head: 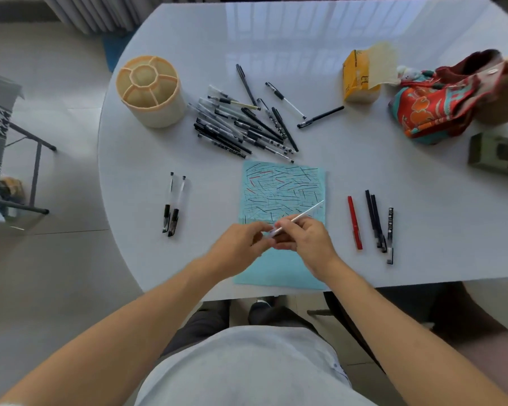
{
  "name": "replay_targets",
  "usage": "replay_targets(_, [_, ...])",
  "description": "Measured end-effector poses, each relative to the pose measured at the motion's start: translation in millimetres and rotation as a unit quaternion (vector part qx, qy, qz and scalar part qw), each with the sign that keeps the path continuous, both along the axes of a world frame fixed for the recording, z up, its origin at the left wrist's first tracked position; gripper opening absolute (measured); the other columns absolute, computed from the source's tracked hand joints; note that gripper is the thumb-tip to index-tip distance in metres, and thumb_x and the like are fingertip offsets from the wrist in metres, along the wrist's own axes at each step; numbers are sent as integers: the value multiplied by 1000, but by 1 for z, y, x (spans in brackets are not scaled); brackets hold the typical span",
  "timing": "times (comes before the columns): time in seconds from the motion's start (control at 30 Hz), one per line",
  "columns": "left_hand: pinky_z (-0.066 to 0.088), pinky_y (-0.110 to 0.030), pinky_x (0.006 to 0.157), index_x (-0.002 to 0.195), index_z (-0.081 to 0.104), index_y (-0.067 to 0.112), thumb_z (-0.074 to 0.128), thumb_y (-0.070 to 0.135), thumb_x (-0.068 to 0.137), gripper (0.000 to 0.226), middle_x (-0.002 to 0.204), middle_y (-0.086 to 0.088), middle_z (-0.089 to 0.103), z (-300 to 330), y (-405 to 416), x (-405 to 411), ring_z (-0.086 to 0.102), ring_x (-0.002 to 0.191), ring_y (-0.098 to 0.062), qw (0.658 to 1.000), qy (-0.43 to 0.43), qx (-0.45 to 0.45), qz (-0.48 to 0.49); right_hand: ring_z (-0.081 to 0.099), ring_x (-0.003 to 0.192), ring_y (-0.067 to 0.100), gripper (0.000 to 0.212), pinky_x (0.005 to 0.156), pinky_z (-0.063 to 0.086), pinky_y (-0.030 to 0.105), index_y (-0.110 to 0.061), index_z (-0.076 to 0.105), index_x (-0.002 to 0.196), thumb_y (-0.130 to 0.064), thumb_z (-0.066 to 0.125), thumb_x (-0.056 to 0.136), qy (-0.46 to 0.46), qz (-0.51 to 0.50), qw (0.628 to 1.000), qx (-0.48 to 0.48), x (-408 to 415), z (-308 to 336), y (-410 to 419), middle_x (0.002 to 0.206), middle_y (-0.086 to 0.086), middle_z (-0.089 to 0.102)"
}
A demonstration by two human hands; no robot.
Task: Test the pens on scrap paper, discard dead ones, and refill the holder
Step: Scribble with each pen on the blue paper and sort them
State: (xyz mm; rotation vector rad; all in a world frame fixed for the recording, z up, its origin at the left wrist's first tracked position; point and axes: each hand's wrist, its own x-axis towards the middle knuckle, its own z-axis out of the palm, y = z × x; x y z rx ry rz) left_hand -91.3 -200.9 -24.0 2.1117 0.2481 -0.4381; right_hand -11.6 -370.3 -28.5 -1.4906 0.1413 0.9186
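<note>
I see both hands meeting over the near half of the blue scrap paper (282, 186), whose near edge lies close to the rim of the white surface (188, 39). The right hand (305, 238) pinches a slim white pen (301, 214) that slants up and away to the right, its tip above the scribbled lines; the left hand (241, 241) curls its fingers round the pen's near end, though I cannot tell whether it grips a cap there. The round cream holder (148, 89) stands at the far left, near the surface's curved edge, with the heap of pens (241, 124) just beside it on its right. Two pens (172, 203) lie left of the paper, four pens (372, 224) to its right, with bare surface between each group and the paper. A yellow carton (356, 77) and a patterned cloth (440, 101) sit far right.
</note>
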Motion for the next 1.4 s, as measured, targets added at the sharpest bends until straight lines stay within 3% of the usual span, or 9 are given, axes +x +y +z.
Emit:
replay_targets(0.13, [48, -34, 58, 84, 70, 22, 64, 39, 94, 21, 66, 5, 65, -8, -5, -5, 59, 62, -13, 999, 3, 36, -29, 71, 77, 25, 20, 72, 63, 36, 1, 75, 98, -16, 65, 100, -37, -23, 999, -24, -25, -2, -19, 84, 17, 74])
replay_targets(0.27, [47, -30, 58, 85, 72, 21, 65, 35, 93, 18, 67, 8, 66, -8, -12, -8, 57, 59, -10, 992, -56, 92, -68, 64, 61, 18, 17, 55, 55, 28, -7, 78, 89, -18, 69, 97, -61, -48, 996, -35, -40, -5, -25, 73, 10, 73])
replay_targets(0.43, [48, -31, 69, 91, 77, 18, 70, 29, 92, 13, 86, 1, 76, -22, 20, -38, 68, 78, -24, 980, -67, 188, -7, 64, 56, 13, 20, 53, 52, 29, -8, 73, 87, -21, 64, 100, -63, -222, 964, -132, -18, -19, -69, 66, 4, 72])
replay_targets(0.6, [55, -31, 77, 92, 78, 21, 76, 30, 87, 10, 101, 7, 75, -35, 29, -59, 69, 94, -18, 971, -122, 203, -28, 75, 71, 18, 13, 71, 63, 33, -18, 76, 93, -20, 65, 99, -140, -91, 975, -145, -27, -26, -72, 80, 4, 78])
replay_targets(0.73, [55, -37, 92, 86, 76, 16, 78, 24, 86, 8, 118, 1, 72, -43, 16, -61, 64, 118, -19, 965, -148, 183, -112, 73, 68, 12, 16, 63, 59, 27, -30, 70, 91, -17, 62, 96, -223, -21, 960, -169, -45, -35, -49, 80, -3, 75])
replay_targets(0.87, [50, -36, 101, 87, 77, 14, 78, 23, 86, 8, 125, -7, 70, -45, 11, -70, 62, 123, -24, 962, -151, 197, -115, 68, 69, 19, 6, 66, 60, 44, -19, 69, 96, -22, 64, 97, -308, 53, 928, -203, -52, -42, -43, 78, -4, 69])
replay_targets(1.03, [51, -38, 98, 86, 79, 13, 84, 20, 80, 10, 121, -11, 71, -43, 0, -76, 66, 116, -27, 961, -160, 204, -100, 63, 68, 13, 9, 63, 56, 35, -23, 69, 100, -29, 64, 97, -394, 106, 881, -239, -50, -43, -32, 78, -9, 69])
replay_targets(1.2, [50, -36, 101, 88, 79, 14, 80, 22, 84, 9, 124, -9, 70, -45, 3, -74, 64, 119, -25, 965, -145, 193, -99, 62, 67, 18, 10, 62, 52, 31, -16, 70, 99, -22, 63, 97, -413, 123, 865, -258, -43, -42, -29, 77, -1, 70])
replay_targets(1.4, [48, -32, 101, 92, 77, 17, 72, 31, 90, 15, 122, 2, 71, -49, 4, -68, 62, 121, -16, 971, -117, 195, -73, 64, 65, 24, 10, 61, 57, 45, -13, 69, 94, -20, 63, 97, -344, 65, 901, -255, -28, -39, -40, 73, 2, 69])
